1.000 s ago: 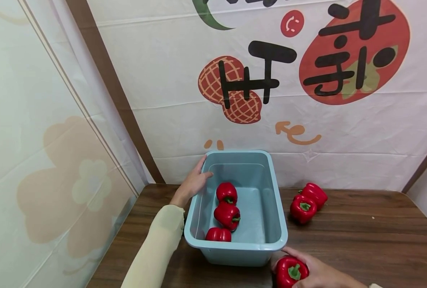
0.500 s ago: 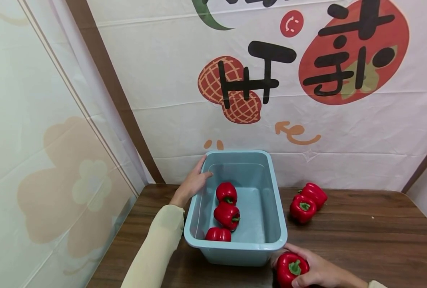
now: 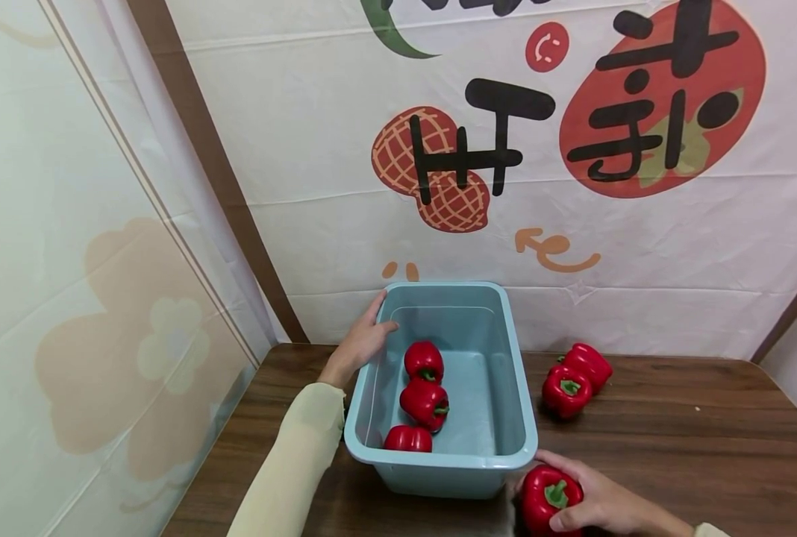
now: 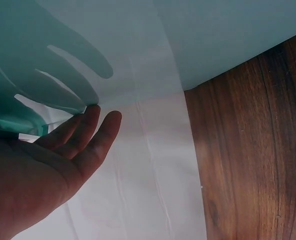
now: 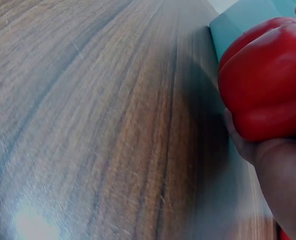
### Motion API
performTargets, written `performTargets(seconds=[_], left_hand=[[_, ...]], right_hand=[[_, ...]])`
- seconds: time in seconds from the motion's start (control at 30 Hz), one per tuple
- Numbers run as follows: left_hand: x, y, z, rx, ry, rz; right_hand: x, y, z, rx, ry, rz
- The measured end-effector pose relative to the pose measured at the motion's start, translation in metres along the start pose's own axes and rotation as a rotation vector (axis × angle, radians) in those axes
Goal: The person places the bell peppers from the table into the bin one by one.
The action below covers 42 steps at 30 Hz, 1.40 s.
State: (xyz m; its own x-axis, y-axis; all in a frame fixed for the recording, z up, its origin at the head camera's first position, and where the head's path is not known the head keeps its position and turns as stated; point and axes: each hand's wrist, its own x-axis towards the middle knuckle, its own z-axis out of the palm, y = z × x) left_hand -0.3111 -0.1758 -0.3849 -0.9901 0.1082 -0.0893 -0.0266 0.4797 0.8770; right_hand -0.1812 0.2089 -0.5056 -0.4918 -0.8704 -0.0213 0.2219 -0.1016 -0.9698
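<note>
A light-blue plastic tub (image 3: 452,477) stands on the wooden table, with several red bell peppers inside along its left side, one of them a bell pepper (image 3: 423,403) in the middle. My left hand (image 3: 361,339) grips the tub's left rim, thumb over the edge and fingers outside; in the left wrist view that hand (image 4: 63,165) shows its fingers against the outer wall. By the tub's front right corner, my right hand (image 3: 603,496) holds a red bell pepper (image 3: 536,496), green stem facing up. The right wrist view shows this bell pepper (image 5: 268,75) resting against the palm, above the table.
Two more red bell peppers lie touching to the right of the tub, the nearer bell pepper (image 3: 565,391) stem up. A white printed cloth (image 3: 654,246) hangs behind the table (image 3: 694,440). Another cloth wall (image 3: 116,298) stands at the left.
My right hand and its bell pepper have shifted slightly to the right. The left hand and the tub stay in place.
</note>
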Motion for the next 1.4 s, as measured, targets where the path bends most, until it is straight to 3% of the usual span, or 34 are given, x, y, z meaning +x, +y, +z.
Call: performTargets(seconds=[0.23,0.87,1.4], left_hand=[[0.0,-0.001,0.0,-0.003,0.0,0.01],[0.0,-0.001,0.0,0.004,0.004,0.01],[0.0,-0.001,0.0,-0.001,0.002,0.012]], right_hand=[[-0.003,-0.002,-0.005,-0.082,0.024,-0.035],[-0.007,-0.024,-0.011,-0.224,0.156,0.02],[-0.006,-0.036,-0.014,-0.284,0.173,-0.01]])
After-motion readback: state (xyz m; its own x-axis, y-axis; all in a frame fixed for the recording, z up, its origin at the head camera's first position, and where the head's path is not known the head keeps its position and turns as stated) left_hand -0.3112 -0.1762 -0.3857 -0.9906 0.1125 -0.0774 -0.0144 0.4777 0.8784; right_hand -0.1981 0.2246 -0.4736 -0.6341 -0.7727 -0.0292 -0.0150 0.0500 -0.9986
